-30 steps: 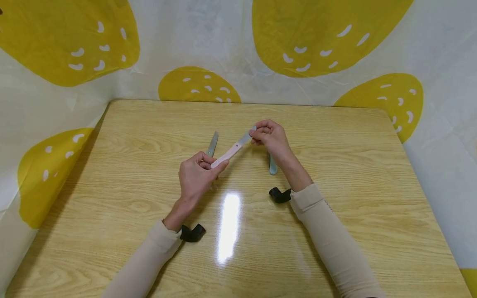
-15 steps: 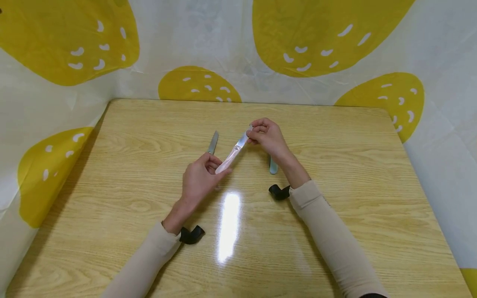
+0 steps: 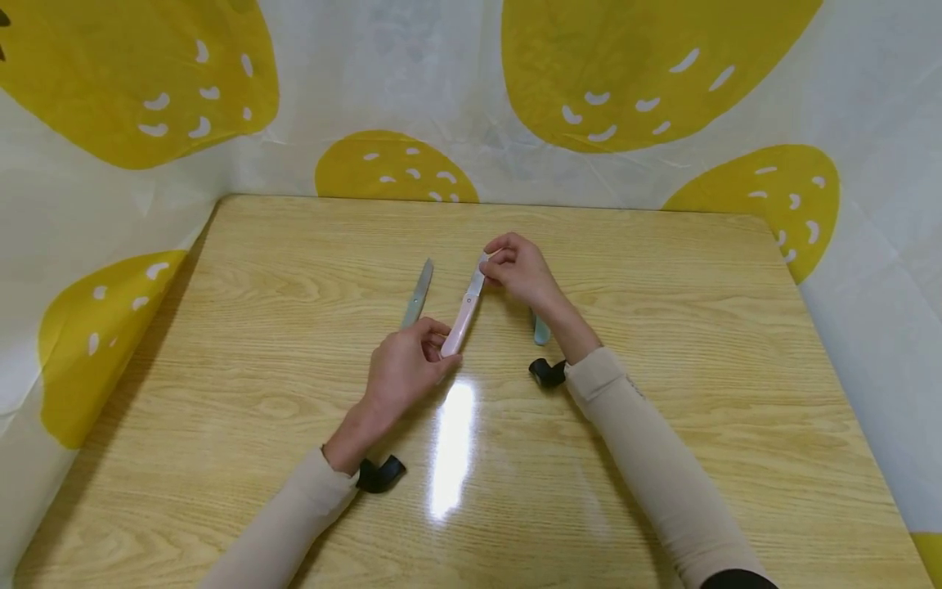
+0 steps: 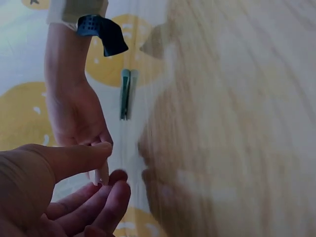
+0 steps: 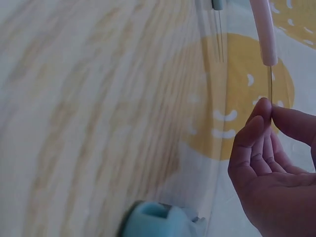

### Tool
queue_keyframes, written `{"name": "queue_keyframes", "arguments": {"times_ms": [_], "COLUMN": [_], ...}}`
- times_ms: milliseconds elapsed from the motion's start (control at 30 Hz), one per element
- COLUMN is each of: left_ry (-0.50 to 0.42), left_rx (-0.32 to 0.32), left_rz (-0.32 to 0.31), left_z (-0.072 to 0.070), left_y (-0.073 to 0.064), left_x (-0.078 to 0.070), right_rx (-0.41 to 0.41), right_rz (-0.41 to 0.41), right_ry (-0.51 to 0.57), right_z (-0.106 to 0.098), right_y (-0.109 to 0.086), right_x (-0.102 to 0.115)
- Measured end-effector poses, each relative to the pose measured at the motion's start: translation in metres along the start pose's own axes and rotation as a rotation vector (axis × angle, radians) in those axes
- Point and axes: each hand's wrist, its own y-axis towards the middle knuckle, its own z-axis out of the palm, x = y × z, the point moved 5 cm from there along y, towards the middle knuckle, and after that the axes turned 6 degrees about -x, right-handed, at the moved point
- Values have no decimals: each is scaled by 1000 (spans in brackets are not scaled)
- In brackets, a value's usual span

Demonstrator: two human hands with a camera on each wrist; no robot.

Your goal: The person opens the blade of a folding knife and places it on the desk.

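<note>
Wood table (image 3: 699, 352) noted, patterned sheet (image 3: 397, 74) behind. Pink knife (image 3: 466, 311) spans left hand (image 3: 403, 368) to right hand (image 3: 522, 272), long axis away from the person, slightly rightward. Left, nearer, pinches the handle (image 3: 458, 331) end; right pinches the blade (image 3: 477, 282). Green knife (image 3: 419, 295) lies left of the pink knife; teal handle (image 3: 540, 329), right.
</note>
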Motion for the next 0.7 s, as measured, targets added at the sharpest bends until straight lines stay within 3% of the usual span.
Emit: {"name": "queue_keyframes", "arguments": {"times_ms": [333, 700], "left_ry": [76, 101], "left_rx": [-69, -51], "left_rz": [62, 36], "left_z": [-2, 2], "left_y": [-3, -2], "left_x": [-4, -4], "right_rx": [114, 168], "right_rz": [14, 15], "right_ry": [-154, -177], "right_z": [7, 16], "right_y": [1, 3], "right_x": [-2, -5]}}
